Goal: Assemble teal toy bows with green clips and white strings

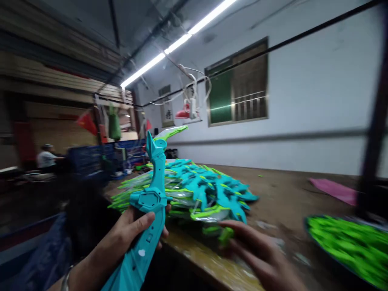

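Observation:
My left hand [129, 230] is closed around the middle of a turquoise plastic toy bow [157, 173], held upright and slightly tilted. A clear limb with a lime-green edge [171, 132] sticks out from its upper end. In front of me, my right hand [257, 250] pinches a small lime-green plastic piece [226, 235] between thumb and fingers; motion blurs it. Just beyond both hands lies a heap of similar turquoise and green toy bows [200, 184]. The lower end of the held bow runs out of view.
A dark-rimmed tub [312, 236] of lime-green pieces [351, 242] stands at right on the brown table [279, 190]. Farther back lies a pink sheet [335, 190]. A red lamp [183, 114] hangs above. Another person [47, 157] sits far left.

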Action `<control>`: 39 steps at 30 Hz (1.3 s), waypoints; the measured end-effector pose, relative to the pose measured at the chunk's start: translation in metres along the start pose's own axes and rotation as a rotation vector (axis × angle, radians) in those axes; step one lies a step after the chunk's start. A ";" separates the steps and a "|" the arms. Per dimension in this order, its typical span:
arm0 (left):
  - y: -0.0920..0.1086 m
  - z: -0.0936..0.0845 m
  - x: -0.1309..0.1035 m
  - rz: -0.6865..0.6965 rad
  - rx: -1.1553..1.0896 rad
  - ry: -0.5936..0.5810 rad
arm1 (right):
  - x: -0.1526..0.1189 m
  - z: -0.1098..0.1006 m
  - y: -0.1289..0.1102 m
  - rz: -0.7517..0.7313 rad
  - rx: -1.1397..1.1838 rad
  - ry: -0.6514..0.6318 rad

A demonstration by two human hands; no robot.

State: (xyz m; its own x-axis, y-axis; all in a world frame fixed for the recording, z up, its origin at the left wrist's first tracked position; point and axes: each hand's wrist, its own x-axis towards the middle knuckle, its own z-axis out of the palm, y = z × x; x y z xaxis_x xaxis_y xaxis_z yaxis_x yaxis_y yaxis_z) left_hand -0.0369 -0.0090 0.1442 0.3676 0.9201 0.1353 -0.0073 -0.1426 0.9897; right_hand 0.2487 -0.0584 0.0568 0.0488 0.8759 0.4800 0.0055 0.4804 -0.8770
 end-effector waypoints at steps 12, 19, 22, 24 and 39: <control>-0.051 0.030 0.014 -0.169 -0.005 -0.160 | 0.014 0.050 0.001 0.173 0.503 -0.170; -0.070 0.034 0.019 -0.200 -0.108 -0.121 | 0.016 0.045 0.003 -0.062 -0.109 -0.093; -0.073 0.032 0.023 -0.203 -0.112 -0.165 | 0.026 0.045 -0.007 -0.285 -0.381 -0.102; -0.075 0.029 0.025 -0.175 -0.094 -0.216 | 0.033 0.045 -0.015 -0.339 -0.444 -0.146; -0.080 0.031 0.024 0.098 -0.006 -0.298 | 0.035 0.065 0.000 -0.480 -0.492 -0.072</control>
State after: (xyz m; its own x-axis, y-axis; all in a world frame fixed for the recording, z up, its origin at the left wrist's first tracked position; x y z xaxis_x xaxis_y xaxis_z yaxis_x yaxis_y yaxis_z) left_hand 0.0015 0.0136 0.0669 0.6216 0.7541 0.2119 -0.0615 -0.2226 0.9730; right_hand 0.1857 -0.0254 0.0751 -0.1385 0.5802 0.8026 0.4636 0.7541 -0.4652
